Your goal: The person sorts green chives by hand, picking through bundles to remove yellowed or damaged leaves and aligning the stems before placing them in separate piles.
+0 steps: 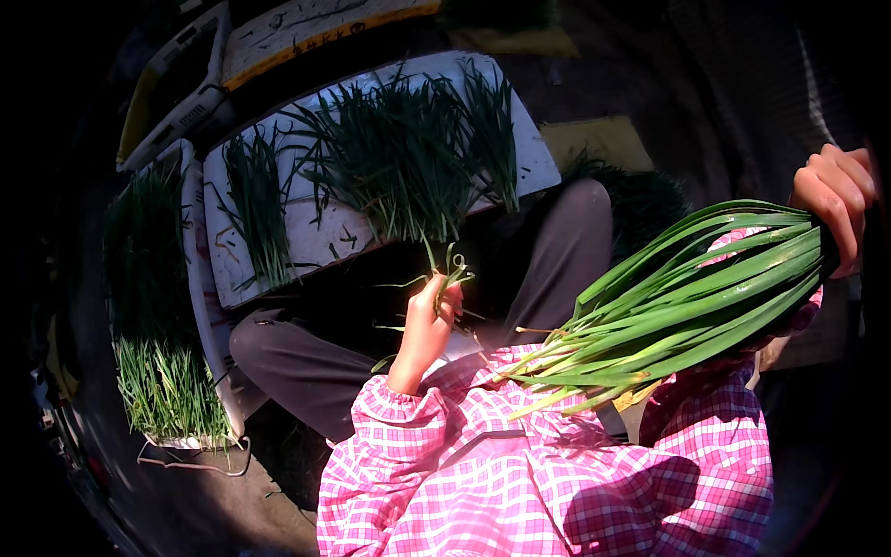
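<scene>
My right hand [835,198], raised at the far right, grips a bunch of long flat green leaves, likely Chinese chives [682,299], by the leaf tips; their pale stem ends fan down towards my lap. Over my lap, my left hand [428,324] is closed on a few thin, curled leaf scraps [449,275]. Beyond my knees a white board [313,237] bears a large pile of the same leaves [397,153], with a smaller bunch [257,202] at its left and another bunch [494,132] at its right.
A white crate [202,292] with a wire handle, packed with leaves [170,390], stands at the left. Another crate [174,90] and a yellow-edged white box [299,35] are behind. More leaves [633,202] lie in shadow beyond my right knee, near a yellowish sheet [598,143].
</scene>
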Action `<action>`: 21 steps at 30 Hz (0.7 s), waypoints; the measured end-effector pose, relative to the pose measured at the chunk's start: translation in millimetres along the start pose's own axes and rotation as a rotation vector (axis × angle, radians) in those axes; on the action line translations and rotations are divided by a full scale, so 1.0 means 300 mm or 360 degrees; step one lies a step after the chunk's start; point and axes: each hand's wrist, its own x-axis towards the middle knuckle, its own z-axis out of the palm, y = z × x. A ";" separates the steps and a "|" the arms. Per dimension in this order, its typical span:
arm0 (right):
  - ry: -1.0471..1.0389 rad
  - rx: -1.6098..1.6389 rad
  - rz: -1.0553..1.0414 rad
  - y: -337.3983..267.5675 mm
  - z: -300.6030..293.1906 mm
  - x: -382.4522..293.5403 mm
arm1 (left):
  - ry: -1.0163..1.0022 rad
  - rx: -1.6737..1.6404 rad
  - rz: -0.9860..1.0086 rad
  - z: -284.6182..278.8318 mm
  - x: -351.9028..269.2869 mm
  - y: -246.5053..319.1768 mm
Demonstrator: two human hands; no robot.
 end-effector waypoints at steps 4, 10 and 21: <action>0.0539 -0.0356 -0.0060 -0.087 0.062 -0.075 | 0.0069 -0.0580 0.0244 -0.060 -0.029 0.215; 0.0521 -0.0507 -0.0128 0.124 0.039 -0.002 | -0.0353 0.0050 0.0725 -0.022 -0.016 0.484; 0.0723 -0.0547 -0.0304 0.031 0.043 -0.025 | -0.0012 0.0812 0.0455 -0.035 0.046 0.144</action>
